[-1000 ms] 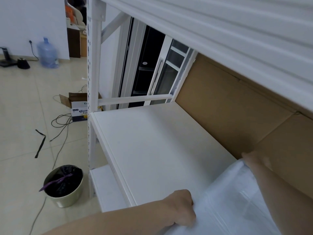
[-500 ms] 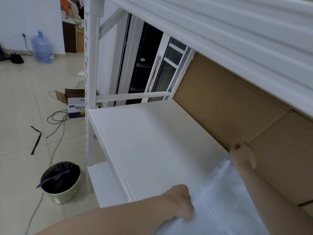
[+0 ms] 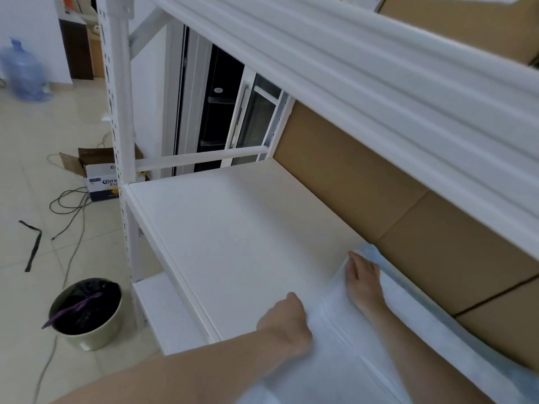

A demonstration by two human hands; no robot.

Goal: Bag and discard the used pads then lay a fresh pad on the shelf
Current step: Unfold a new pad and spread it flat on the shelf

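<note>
White pad half-spread, both my hands on it.

Left hand (image 3: 284, 325) curls on the near edge of the pad (image 3: 347, 339); beyond it, right hand (image 3: 361, 277) lies flat, fingers straight, pressing the far corner by the cardboard (image 3: 364, 182). Bare shelf (image 3: 233, 228) stretches past my fingertips. Uneven pulling could bunch the pad or skew it.

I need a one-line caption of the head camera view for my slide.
Two bare hands, left hand and right hand, spread a thin white disposable pad on the white metal shelf.
</note>
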